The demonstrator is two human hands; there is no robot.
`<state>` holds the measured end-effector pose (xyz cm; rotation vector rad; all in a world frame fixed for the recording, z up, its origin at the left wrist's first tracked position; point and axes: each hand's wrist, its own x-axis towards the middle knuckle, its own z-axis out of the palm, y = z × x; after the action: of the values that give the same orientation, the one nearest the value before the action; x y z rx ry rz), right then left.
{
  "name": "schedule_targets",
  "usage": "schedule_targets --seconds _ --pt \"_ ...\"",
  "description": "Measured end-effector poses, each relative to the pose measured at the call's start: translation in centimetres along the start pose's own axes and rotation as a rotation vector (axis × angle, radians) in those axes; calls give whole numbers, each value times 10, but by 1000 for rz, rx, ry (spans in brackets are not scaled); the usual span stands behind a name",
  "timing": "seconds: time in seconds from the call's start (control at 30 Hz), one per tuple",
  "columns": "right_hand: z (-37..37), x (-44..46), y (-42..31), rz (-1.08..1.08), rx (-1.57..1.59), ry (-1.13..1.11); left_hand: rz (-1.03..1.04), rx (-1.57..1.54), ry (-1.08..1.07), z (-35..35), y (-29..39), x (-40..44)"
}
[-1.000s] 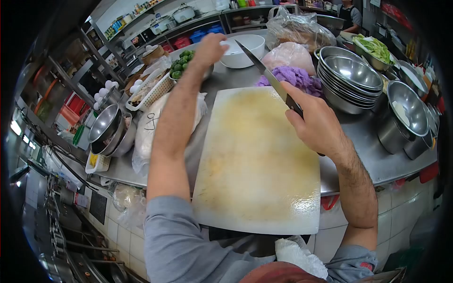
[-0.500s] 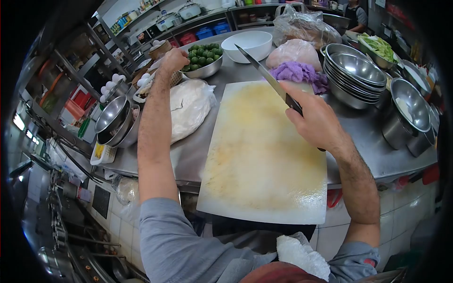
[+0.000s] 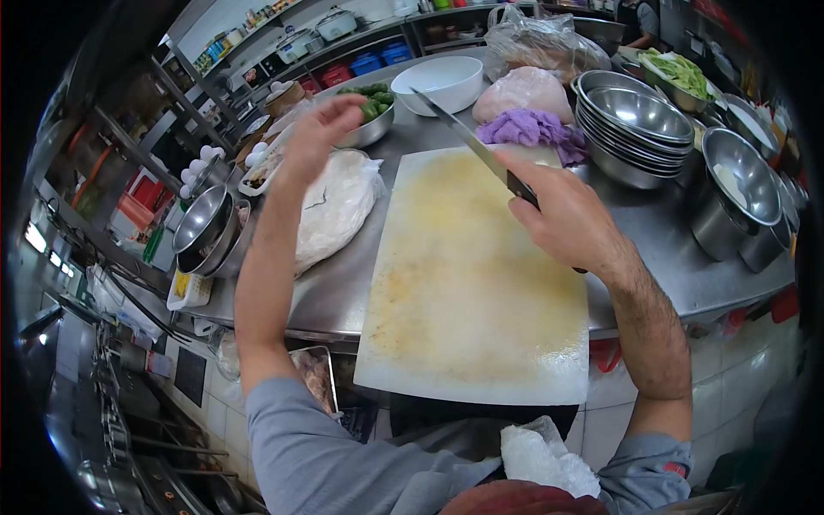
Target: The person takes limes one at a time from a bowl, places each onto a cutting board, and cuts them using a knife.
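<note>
My right hand (image 3: 558,209) is wrapped round the black handle of a kitchen knife (image 3: 468,135). The blade slants up and away to the left, above the far part of a stained white cutting board (image 3: 476,283). My left hand (image 3: 319,142) is raised near a metal bowl (image 3: 375,130) of small green limes (image 3: 376,106), partly covering it from view. Its fingers reach toward the bowl, slightly blurred, and I see nothing held in them. Below that hand lies a pale mass wrapped in clear plastic (image 3: 339,206).
Beyond the board are a purple cloth (image 3: 532,130), a bag of pale food (image 3: 524,94) and a white bowl (image 3: 451,81). Stacked metal bowls (image 3: 631,154) stand right. Metal bowls (image 3: 206,225) and eggs (image 3: 197,167) are left. A person (image 3: 637,24) is in the background.
My left hand has drawn back a little from the limes, its fingers now looser and more stretched out. A tray of food has come into view below my left forearm. The knife stays in my right hand.
</note>
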<state>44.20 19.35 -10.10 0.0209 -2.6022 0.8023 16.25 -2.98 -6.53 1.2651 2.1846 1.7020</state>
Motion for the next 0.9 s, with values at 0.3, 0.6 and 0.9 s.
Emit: schedule_targets --seconds 0.3,0.6,0.9 --pt "-5 -4 -9 75 23 -296 357 578 -88 110 6 -103" --pt "-1 -12 -14 76 -75 -422 390 539 -66 103 5 -107" --pt "-6 -40 -23 63 -23 -360 386 537 -29 105 4 -108"
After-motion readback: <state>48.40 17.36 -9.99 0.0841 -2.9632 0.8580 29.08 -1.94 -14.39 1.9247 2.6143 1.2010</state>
